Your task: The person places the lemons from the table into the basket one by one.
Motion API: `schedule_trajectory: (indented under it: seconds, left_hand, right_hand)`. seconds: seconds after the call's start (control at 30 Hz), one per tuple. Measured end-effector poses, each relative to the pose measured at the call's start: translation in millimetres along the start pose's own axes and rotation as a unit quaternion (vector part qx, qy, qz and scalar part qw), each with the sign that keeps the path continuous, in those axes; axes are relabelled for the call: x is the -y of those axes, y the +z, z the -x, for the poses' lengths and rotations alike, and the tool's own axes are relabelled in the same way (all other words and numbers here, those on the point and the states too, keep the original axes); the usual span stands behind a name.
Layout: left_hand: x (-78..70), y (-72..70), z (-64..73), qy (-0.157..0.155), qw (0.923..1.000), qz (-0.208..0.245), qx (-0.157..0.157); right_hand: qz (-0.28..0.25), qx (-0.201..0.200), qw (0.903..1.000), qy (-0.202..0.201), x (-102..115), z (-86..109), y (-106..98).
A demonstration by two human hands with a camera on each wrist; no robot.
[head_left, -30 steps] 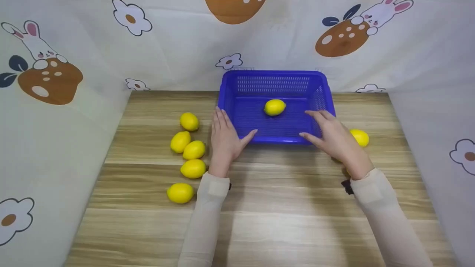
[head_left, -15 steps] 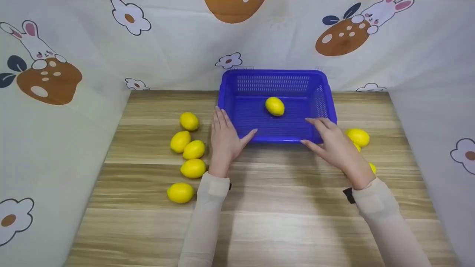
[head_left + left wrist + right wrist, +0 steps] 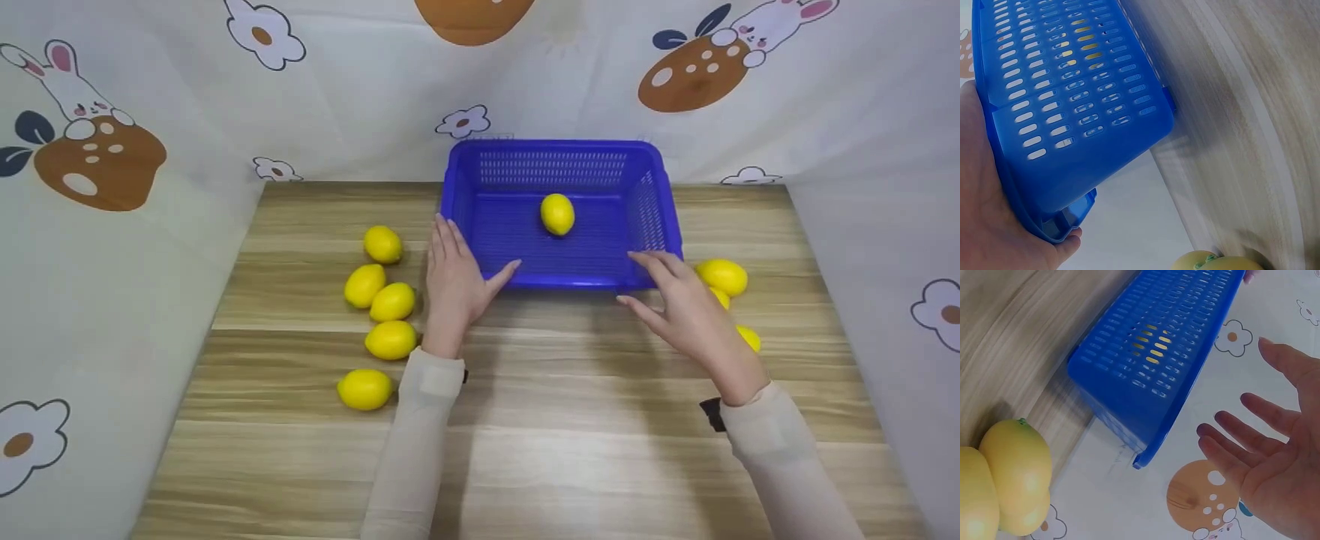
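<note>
A blue perforated plastic basket [image 3: 555, 283] stands at the back of the table, with one yellow lemon [image 3: 557, 214] lying on its floor. My left hand [image 3: 456, 283] rests against the basket's left front corner, fingers straight along the side and thumb spread. The left wrist view shows that palm [image 3: 982, 208] against the basket rim. Near the right front corner is my right hand [image 3: 694, 315], fingers spread, holding nothing. In the right wrist view a gap shows between this hand [image 3: 1280, 450] and the basket wall [image 3: 1123, 377].
Several lemons [image 3: 391, 340] lie in a rough column left of the left hand. More lemons [image 3: 723, 278], partly hidden by the right hand, lie on the right. Patterned cloth [image 3: 360, 97] hangs behind and beside the wooden table [image 3: 555, 450].
My right hand has moved back toward me and slightly right, away from the basket. The lemon inside has turned from lying sideways to lengthwise. My left hand has stayed still.
</note>
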State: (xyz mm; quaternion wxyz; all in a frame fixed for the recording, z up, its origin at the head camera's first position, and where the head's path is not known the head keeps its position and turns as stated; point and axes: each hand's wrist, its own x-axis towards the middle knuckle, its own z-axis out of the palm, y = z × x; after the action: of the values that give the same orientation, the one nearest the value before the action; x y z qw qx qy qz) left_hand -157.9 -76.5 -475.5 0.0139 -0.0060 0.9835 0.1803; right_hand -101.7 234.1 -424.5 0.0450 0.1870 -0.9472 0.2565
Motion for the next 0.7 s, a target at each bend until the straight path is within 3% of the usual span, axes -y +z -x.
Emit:
schedule_trajectory:
  seconds: [0.33, 0.7]
  left_hand:
    - [0.0, 0.4, 0.3, -0.004, 1.0, 0.004, 0.001]
    - [0.7, 2.8, -0.3, 0.012, 0.9995, -0.021, -0.02]
  right_hand:
    - [-0.001, -0.032, 0.9995, -0.002, -4.0, 17.2, 12.6]
    - [-0.011, -0.069, 0.9975, -0.006, -12.7, 35.0, 17.3]
